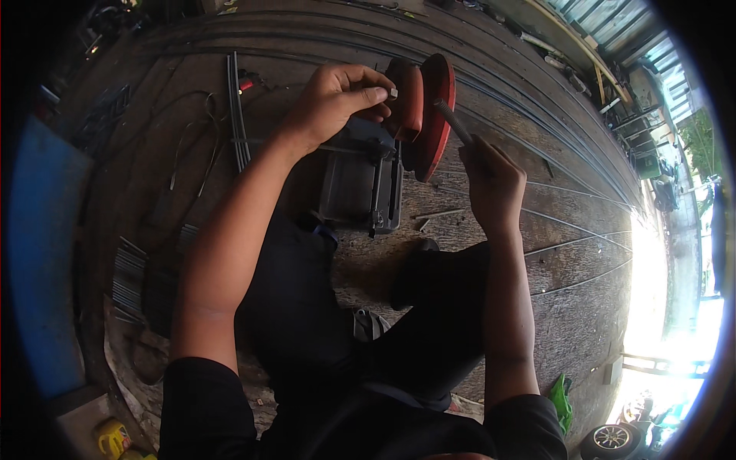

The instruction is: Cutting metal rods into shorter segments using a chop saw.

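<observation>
In front of me stands a cut-off saw with a dark base (345, 188), an orange-red housing (411, 100) and a large red round disc or guard (438, 115). My left hand (337, 100) is closed beside the housing, with a small pale metal piece (394, 93) pinched between thumb and fingers. Most of that piece is hidden by the hand. To the right of the disc, my right hand (491, 180) grips a short grey metal bar (454, 123). The bar slants up and left, its far end close to the disc.
Long thin metal rods (529, 115) run across the rough floor beyond and to the right. Two upright bars (233, 115) lie left of the saw, near a cable (207, 146). A stack of short rods (130, 280) and a blue panel (42, 261) are at the left.
</observation>
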A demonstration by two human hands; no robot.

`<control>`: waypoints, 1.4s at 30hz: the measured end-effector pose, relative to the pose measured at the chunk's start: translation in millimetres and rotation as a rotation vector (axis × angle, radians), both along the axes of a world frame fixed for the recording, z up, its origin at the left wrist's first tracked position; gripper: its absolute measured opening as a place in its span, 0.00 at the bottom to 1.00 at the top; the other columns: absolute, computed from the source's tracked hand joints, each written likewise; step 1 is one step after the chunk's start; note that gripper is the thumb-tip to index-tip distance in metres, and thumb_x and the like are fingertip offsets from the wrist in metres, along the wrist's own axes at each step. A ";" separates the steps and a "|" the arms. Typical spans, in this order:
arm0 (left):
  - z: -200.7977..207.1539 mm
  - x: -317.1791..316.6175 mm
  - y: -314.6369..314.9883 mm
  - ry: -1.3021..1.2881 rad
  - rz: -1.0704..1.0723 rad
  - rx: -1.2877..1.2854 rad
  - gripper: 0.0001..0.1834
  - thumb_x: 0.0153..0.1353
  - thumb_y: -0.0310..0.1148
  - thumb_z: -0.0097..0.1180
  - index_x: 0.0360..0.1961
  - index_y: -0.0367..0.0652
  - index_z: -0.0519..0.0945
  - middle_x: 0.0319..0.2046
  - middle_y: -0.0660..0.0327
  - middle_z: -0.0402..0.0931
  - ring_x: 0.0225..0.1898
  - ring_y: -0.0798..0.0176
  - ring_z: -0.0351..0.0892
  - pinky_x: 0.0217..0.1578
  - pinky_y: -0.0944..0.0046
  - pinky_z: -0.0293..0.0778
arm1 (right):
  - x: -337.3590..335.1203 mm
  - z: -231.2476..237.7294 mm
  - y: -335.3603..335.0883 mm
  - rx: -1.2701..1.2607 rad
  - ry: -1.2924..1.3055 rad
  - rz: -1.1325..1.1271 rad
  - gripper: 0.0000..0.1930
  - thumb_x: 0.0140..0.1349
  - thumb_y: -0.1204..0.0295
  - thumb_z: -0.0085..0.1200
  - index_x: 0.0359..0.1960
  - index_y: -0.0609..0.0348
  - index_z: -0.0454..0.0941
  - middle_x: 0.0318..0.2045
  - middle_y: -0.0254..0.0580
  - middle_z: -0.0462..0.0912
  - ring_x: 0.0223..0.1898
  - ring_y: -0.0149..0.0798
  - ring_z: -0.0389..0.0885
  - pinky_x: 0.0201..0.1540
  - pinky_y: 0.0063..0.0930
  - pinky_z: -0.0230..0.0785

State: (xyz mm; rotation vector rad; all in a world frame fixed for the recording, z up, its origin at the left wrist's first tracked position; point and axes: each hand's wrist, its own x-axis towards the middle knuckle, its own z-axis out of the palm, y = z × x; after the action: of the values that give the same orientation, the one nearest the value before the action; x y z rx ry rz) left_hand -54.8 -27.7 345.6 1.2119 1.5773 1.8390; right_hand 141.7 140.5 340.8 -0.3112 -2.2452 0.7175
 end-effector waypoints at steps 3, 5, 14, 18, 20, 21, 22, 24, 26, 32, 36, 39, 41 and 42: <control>-3.0 -0.3 9.4 -0.087 -0.041 -0.007 0.13 0.65 0.32 0.53 0.45 0.35 0.79 0.38 0.61 0.79 0.37 0.67 0.80 0.39 0.69 0.78 | -3.4 -6.0 3.7 0.004 0.009 0.054 0.10 0.60 0.77 0.56 0.43 0.62 0.81 0.25 0.45 0.81 0.25 0.38 0.81 0.30 0.29 0.71; -1.6 4.8 7.9 -0.106 0.044 0.039 0.13 0.65 0.31 0.52 0.47 0.35 0.78 0.41 0.61 0.78 0.38 0.68 0.80 0.40 0.70 0.77 | -4.2 -2.5 -0.8 -0.020 -0.019 0.081 0.10 0.60 0.77 0.55 0.43 0.62 0.80 0.25 0.45 0.81 0.25 0.38 0.81 0.30 0.28 0.71; -60.4 -62.2 -44.1 -0.021 0.273 -0.232 0.11 0.65 0.33 0.53 0.42 0.38 0.77 0.35 0.63 0.77 0.33 0.70 0.79 0.33 0.70 0.76 | -57.4 -50.8 -33.3 -0.158 -0.302 0.344 0.14 0.58 0.74 0.55 0.47 0.61 0.75 0.29 0.57 0.81 0.34 0.57 0.81 0.35 0.40 0.72; -163.8 -66.7 -128.0 -0.295 0.368 -0.234 0.10 0.64 0.36 0.52 0.38 0.40 0.76 0.27 0.65 0.74 0.25 0.70 0.75 0.24 0.70 0.71 | -113.8 -95.4 -67.9 -0.155 -0.433 0.518 0.12 0.55 0.73 0.58 0.42 0.61 0.77 0.31 0.57 0.81 0.38 0.57 0.80 0.38 0.41 0.72; -213.6 -53.5 -159.4 -0.545 0.480 -0.238 0.11 0.65 0.38 0.50 0.36 0.41 0.76 0.23 0.66 0.72 0.21 0.71 0.71 0.20 0.69 0.68 | -142.4 -123.3 -91.2 -0.203 -0.464 0.553 0.12 0.51 0.74 0.58 0.39 0.62 0.80 0.33 0.53 0.83 0.39 0.53 0.82 0.41 0.38 0.73; -227.1 -34.7 -159.3 -0.699 0.598 -0.260 0.12 0.65 0.39 0.49 0.35 0.42 0.75 0.21 0.66 0.70 0.19 0.71 0.68 0.18 0.69 0.66 | -159.3 -138.3 -110.4 -0.210 -0.485 0.626 0.12 0.51 0.74 0.58 0.39 0.62 0.80 0.33 0.53 0.83 0.39 0.53 0.82 0.41 0.38 0.73; -236.9 -22.9 -165.1 -0.768 0.596 -0.237 0.12 0.66 0.40 0.49 0.33 0.42 0.75 0.21 0.67 0.69 0.19 0.72 0.67 0.18 0.69 0.65 | -173.2 -152.6 -131.0 -0.222 -0.555 0.629 0.13 0.51 0.75 0.58 0.40 0.62 0.80 0.34 0.52 0.83 0.40 0.51 0.82 0.42 0.37 0.73; -253.6 -6.3 -172.7 -0.937 0.631 -0.095 0.13 0.65 0.42 0.51 0.33 0.42 0.75 0.21 0.67 0.68 0.18 0.72 0.64 0.18 0.69 0.63 | -200.6 -197.1 -165.7 -0.355 -0.565 0.724 0.16 0.50 0.75 0.57 0.43 0.62 0.79 0.36 0.51 0.84 0.40 0.47 0.83 0.43 0.35 0.74; -273.9 1.1 -193.9 -1.050 0.768 0.046 0.15 0.65 0.43 0.52 0.33 0.41 0.75 0.21 0.67 0.67 0.18 0.73 0.63 0.18 0.69 0.62 | -218.2 -236.2 -216.6 -0.311 -0.660 0.806 0.16 0.50 0.75 0.57 0.43 0.63 0.79 0.36 0.52 0.83 0.40 0.47 0.84 0.43 0.34 0.74; -339.9 8.7 -260.0 -1.043 1.305 0.127 0.17 0.62 0.42 0.59 0.33 0.35 0.77 0.22 0.64 0.69 0.24 0.71 0.68 0.24 0.66 0.65 | -241.5 -317.1 -299.8 -0.244 -0.808 1.064 0.13 0.52 0.75 0.55 0.40 0.65 0.79 0.34 0.51 0.83 0.37 0.46 0.84 0.40 0.34 0.74; -363.3 1.3 -286.8 -1.064 1.375 0.014 0.20 0.59 0.39 0.62 0.38 0.28 0.77 0.27 0.59 0.75 0.27 0.67 0.72 0.28 0.64 0.69 | -252.0 -375.0 -321.2 -0.159 -0.921 1.101 0.11 0.52 0.75 0.54 0.37 0.65 0.79 0.33 0.54 0.83 0.36 0.50 0.83 0.39 0.36 0.73; -382.8 -7.1 -303.0 -0.970 1.424 -0.144 0.24 0.59 0.39 0.62 0.44 0.25 0.76 0.30 0.55 0.78 0.29 0.62 0.76 0.30 0.61 0.70 | -265.2 -391.6 -342.9 -0.099 -0.858 1.163 0.11 0.53 0.75 0.53 0.38 0.65 0.79 0.35 0.55 0.82 0.38 0.54 0.81 0.41 0.39 0.73; -392.6 -15.6 -316.1 -0.885 1.430 -0.195 0.25 0.59 0.39 0.61 0.47 0.25 0.76 0.32 0.53 0.80 0.30 0.58 0.78 0.31 0.59 0.71 | -274.6 -394.1 -360.2 0.032 -0.844 1.136 0.11 0.54 0.75 0.52 0.39 0.65 0.78 0.35 0.55 0.82 0.40 0.55 0.81 0.42 0.41 0.73; -393.0 -20.9 -322.9 -0.738 1.455 -0.468 0.25 0.60 0.40 0.60 0.49 0.28 0.75 0.35 0.50 0.80 0.32 0.54 0.79 0.33 0.57 0.72 | -281.9 -396.8 -367.0 0.047 -0.876 1.088 0.12 0.55 0.75 0.52 0.40 0.64 0.78 0.36 0.55 0.83 0.41 0.55 0.81 0.43 0.42 0.73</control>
State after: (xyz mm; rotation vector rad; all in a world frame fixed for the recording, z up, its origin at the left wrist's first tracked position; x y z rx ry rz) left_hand -75.6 -350.6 -47.4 -1.0671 2.2882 1.8989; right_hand -140.2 -226.5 -56.0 0.8758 -3.2263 1.2107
